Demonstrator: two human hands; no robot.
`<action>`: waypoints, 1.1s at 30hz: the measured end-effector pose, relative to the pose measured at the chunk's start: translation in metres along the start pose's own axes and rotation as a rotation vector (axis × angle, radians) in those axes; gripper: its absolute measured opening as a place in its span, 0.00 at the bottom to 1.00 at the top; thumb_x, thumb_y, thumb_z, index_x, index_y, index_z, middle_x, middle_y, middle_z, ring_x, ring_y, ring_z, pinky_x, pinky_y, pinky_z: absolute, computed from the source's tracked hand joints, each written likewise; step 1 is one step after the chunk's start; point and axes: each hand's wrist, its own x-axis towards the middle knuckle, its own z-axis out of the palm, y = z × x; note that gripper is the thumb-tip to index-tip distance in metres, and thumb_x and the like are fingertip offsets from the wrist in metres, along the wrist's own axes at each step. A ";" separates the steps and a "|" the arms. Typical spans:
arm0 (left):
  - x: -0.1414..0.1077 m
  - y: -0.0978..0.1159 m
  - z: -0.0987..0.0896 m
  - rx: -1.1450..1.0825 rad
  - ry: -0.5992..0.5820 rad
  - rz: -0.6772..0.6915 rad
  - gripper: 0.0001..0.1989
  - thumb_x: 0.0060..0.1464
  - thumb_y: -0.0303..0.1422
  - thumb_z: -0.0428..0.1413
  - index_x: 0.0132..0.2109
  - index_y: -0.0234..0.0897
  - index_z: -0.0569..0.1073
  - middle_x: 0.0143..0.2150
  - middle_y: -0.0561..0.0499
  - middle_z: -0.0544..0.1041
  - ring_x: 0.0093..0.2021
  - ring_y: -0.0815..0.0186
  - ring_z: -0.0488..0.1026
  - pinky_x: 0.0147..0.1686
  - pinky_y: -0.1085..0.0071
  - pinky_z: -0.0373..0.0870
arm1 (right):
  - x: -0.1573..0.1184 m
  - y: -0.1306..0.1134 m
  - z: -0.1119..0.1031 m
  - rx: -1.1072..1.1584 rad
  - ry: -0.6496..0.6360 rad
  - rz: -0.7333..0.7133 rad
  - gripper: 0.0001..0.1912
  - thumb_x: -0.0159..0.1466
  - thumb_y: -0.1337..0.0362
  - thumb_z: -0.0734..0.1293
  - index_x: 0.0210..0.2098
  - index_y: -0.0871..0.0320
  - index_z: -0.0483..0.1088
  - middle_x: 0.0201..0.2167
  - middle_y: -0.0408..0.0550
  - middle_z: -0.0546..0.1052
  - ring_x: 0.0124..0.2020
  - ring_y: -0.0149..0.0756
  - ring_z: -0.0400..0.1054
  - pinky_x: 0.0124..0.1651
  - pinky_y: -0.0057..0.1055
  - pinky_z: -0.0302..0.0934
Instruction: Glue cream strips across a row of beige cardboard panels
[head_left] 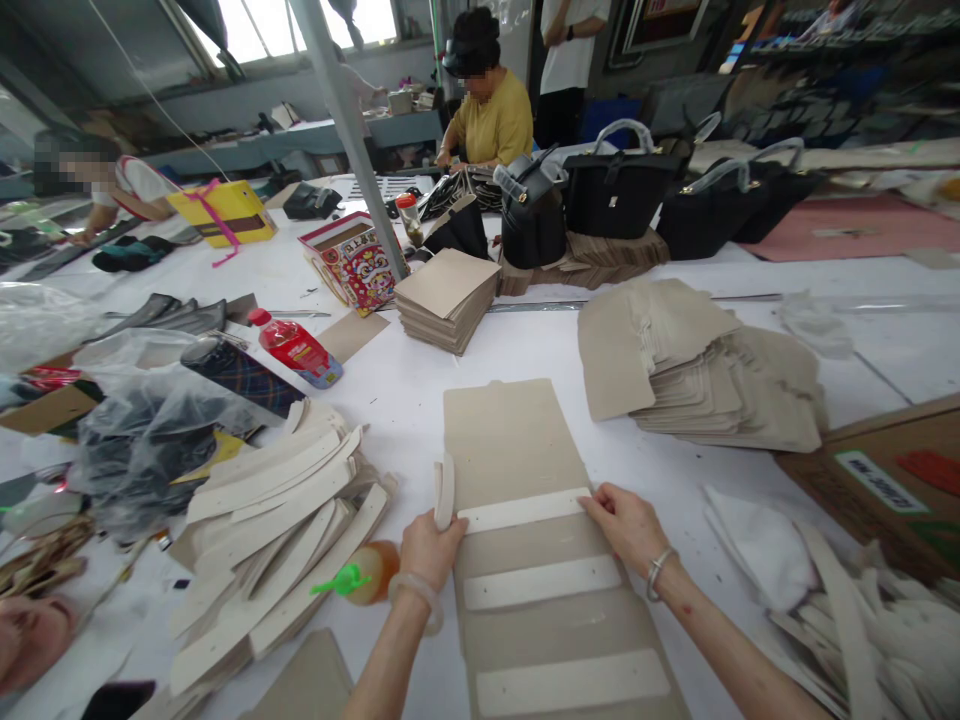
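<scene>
Both my hands grip a pale, flat strip [517, 513] that lies crosswise on a beige panel [510, 430]. My left hand [427, 550] is closed on the strip's left end, and a curled pale strip [444, 485] sticks up from that same hand. At the right end, the fingers of my right hand [622, 525] pinch the strip at the panel's edge. Nearer to me, a second strip [544, 582] and a third strip [574, 683] lie across beige board. A bottle with a green nozzle [360, 575] and amber contents is beside my left wrist.
Loose strips [277, 560] are heaped at left. Beige panels form a neat stack [448, 300] and a fanned pile [697, 370]. A red bottle [296, 347] lies tilted. Black handbags [619, 190] stand behind; a cardboard box [885, 470] is at right. A co-worker [491, 115] sits across.
</scene>
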 end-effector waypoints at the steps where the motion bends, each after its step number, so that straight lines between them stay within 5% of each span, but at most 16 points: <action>1: 0.000 -0.001 0.000 0.003 -0.002 0.002 0.14 0.48 0.40 0.53 0.34 0.34 0.76 0.23 0.47 0.77 0.26 0.63 0.74 0.25 0.73 0.62 | 0.000 0.000 0.000 0.001 0.005 -0.005 0.15 0.57 0.53 0.59 0.20 0.55 0.64 0.17 0.42 0.71 0.22 0.33 0.64 0.25 0.26 0.50; 18: 0.010 -0.006 0.001 0.101 -0.114 0.002 0.22 0.48 0.51 0.47 0.34 0.37 0.73 0.21 0.49 0.75 0.30 0.53 0.75 0.32 0.65 0.65 | -0.005 -0.011 -0.004 -0.003 0.057 0.084 0.10 0.57 0.59 0.63 0.23 0.57 0.69 0.21 0.42 0.74 0.26 0.30 0.64 0.29 0.24 0.50; 33: 0.006 0.002 -0.002 0.147 -0.127 0.002 0.20 0.50 0.49 0.46 0.32 0.38 0.72 0.18 0.51 0.73 0.30 0.53 0.74 0.34 0.64 0.63 | -0.006 -0.013 -0.006 -0.024 0.054 0.077 0.10 0.57 0.61 0.63 0.22 0.56 0.68 0.21 0.41 0.73 0.26 0.30 0.65 0.30 0.24 0.49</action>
